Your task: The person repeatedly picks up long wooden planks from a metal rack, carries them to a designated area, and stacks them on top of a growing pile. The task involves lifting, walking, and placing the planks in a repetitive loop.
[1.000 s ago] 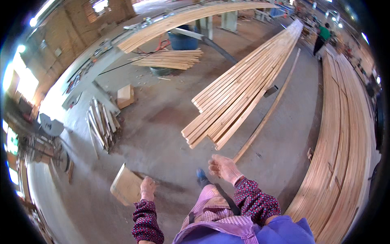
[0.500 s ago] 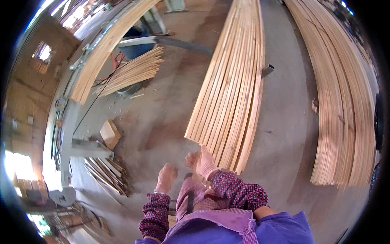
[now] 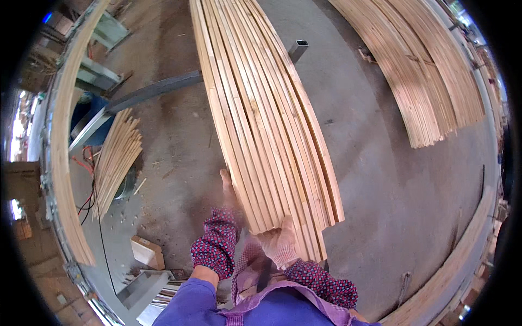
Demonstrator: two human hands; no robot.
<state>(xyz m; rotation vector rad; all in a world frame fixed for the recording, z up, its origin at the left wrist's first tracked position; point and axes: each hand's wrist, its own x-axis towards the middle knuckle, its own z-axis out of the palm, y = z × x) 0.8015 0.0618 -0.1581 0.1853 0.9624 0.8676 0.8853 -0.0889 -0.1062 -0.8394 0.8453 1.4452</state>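
In the lower centre of the frame, the right hand (image 3: 279, 243) has its fingers curled closed around the near ends of the long wooden slats (image 3: 266, 114), which run up to the top edge. The left hand (image 3: 228, 187) (partly hidden behind the stack) presses on its left side with the fingers stretched out; smaller slats (image 3: 115, 157) lie on the concrete floor (image 3: 391, 179) at left.

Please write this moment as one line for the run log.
left hand: touching slat stack side | right hand: gripping stack end | stack: on concrete floor
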